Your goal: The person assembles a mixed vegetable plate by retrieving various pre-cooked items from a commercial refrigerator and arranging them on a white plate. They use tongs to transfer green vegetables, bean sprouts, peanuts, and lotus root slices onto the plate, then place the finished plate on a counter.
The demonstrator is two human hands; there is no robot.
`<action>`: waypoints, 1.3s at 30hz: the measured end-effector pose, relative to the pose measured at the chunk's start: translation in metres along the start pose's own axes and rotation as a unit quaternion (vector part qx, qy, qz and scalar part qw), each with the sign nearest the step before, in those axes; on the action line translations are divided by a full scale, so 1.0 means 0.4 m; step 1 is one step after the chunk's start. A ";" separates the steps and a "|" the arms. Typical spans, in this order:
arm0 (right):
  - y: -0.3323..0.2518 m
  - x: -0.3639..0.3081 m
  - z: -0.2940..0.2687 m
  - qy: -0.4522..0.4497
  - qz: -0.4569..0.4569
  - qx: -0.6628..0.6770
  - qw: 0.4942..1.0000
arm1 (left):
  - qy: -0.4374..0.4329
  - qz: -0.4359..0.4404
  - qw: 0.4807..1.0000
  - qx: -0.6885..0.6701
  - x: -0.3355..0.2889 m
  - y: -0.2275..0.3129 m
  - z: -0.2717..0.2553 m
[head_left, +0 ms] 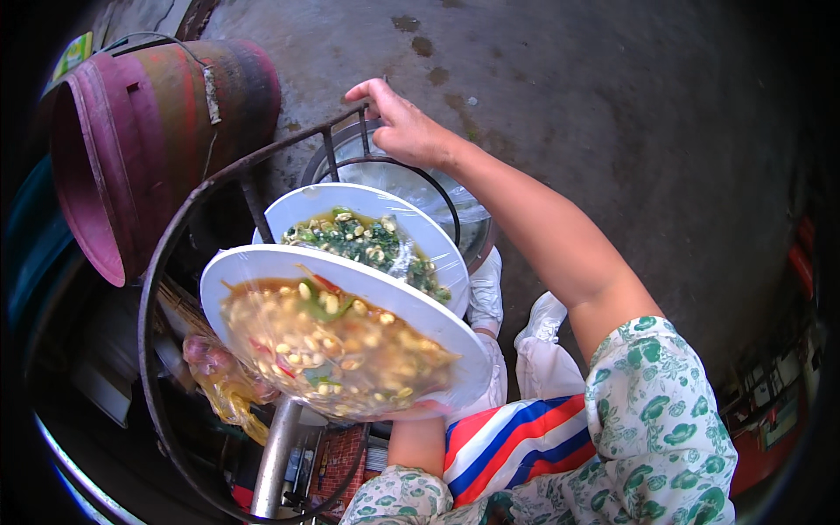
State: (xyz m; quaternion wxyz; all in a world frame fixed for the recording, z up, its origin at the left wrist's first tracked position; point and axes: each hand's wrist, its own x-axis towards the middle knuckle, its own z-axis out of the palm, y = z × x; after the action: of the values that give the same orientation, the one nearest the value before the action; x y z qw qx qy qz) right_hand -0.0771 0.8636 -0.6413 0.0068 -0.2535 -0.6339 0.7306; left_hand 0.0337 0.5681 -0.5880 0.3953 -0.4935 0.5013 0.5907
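Note:
My right hand point(398, 127) is closed around the end of a dark metal ring rack point(147, 337), thumb and fingers on either side of the bar. My left forearm point(417, 444) rises from below and disappears under the nearer plate, which hides that hand. This nearer white plate point(477, 366), under clear wrap, bears pale beans in reddish broth with red and green pieces. Behind it a second wrapped white plate point(444, 249) carries chopped greens with beans. Both appear tilted in the rack's area. Beyond them, a round metal basin point(484, 249) has clear plastic over it.
To the left lies a pinkish, rusty metal drum point(149, 131) on its side, with a wire handle. Under the rack are a yellow-and-red plastic bag point(229, 385) and a silver metal tube point(278, 455). Wet patches mark the grey concrete floor point(612, 114).

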 end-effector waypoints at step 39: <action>0.268 -1.533 -0.353 -0.090 0.302 -0.090 0.945 | -0.127 0.057 0.931 0.339 -0.940 -0.520 -0.896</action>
State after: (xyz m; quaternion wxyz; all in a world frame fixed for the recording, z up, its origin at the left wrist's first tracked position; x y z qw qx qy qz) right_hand 0.5442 0.7695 -0.5285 -0.2937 -0.3658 -0.5890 0.6581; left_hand 0.3760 0.2650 -0.2657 0.5653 -0.2216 0.6442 0.4652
